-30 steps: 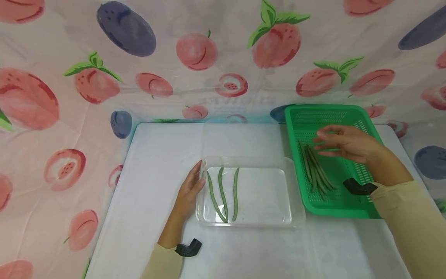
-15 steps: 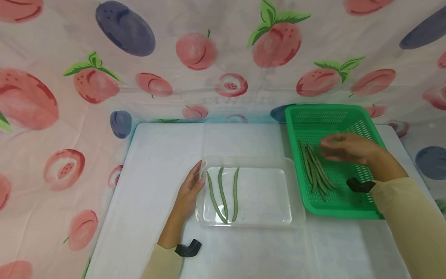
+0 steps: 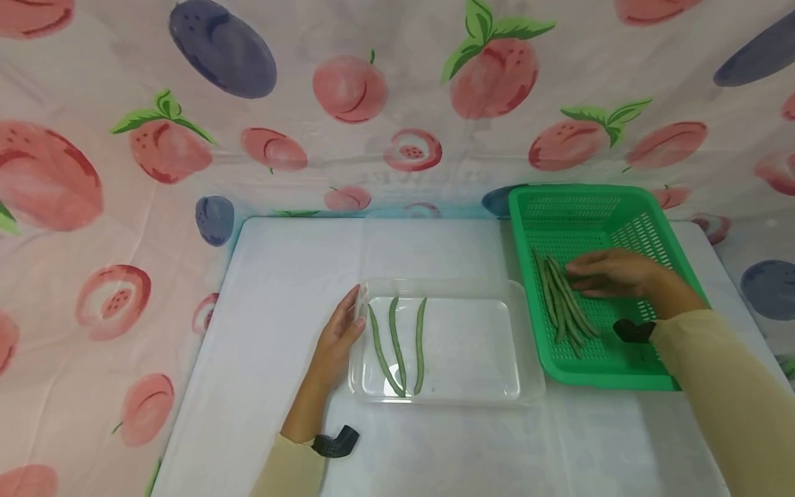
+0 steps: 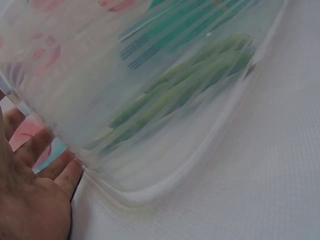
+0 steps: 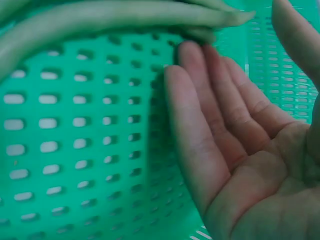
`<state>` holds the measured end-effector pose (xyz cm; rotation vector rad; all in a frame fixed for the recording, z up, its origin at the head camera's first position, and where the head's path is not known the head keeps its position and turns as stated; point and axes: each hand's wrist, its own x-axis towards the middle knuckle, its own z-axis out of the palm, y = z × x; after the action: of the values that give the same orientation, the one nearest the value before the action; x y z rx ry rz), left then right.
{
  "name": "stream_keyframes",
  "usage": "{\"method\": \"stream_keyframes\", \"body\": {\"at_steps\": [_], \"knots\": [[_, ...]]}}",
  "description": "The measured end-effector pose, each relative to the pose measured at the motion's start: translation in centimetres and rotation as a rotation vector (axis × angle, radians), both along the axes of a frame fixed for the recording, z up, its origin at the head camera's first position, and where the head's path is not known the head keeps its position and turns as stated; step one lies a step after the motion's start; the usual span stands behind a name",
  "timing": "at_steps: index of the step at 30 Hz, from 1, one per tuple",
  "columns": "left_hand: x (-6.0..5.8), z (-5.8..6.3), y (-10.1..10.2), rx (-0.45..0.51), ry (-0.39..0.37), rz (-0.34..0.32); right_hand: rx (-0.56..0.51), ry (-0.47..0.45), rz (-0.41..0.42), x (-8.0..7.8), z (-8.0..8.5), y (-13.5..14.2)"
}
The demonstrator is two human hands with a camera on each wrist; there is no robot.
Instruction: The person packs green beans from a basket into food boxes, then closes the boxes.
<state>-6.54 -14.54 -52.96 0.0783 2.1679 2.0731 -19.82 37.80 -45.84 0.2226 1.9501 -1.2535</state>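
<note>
In the head view, my left hand (image 3: 337, 338) rests against the left end of a clear plastic container (image 3: 472, 348), thumb at the rim and fingers along the outside. Three green beans (image 3: 419, 345) lie lengthwise in the container's left half; they show blurred through its wall in the left wrist view. My right hand (image 3: 611, 273) reaches into a green basket (image 3: 615, 376), beside a bundle of several green beans (image 3: 562, 304). In the right wrist view, its fingers (image 5: 187, 120) extend with the tips just below a bean (image 5: 110, 15), thumb apart, palm bare.
A white table (image 3: 279, 276) carries both vessels, with the basket's left rim right at the container's right end. Behind stands a fruit-printed cloth (image 3: 410, 83). Dark wrist devices (image 3: 337, 442) sit at both sleeves.
My right hand has come lower in the basket, toward me and closer to the bean bundle. My left hand, the container and its beans stay in place.
</note>
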Motion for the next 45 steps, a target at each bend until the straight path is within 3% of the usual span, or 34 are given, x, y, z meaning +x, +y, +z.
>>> {"method": "stream_keyframes", "body": {"at_steps": [22,33,45], "knots": [[-0.1,-0.1,-0.1,0.001,0.000,0.002,0.162,0.044,0.140,0.1,-1.0,-1.7],[-0.1,0.1,-0.1,-0.007,0.001,-0.001,0.122,0.047,0.149,-0.1,-1.5,-0.8],[0.0,0.0,-0.1,-0.020,0.006,0.009,0.030,0.013,0.100,-0.1,-0.8,-0.4]]}}
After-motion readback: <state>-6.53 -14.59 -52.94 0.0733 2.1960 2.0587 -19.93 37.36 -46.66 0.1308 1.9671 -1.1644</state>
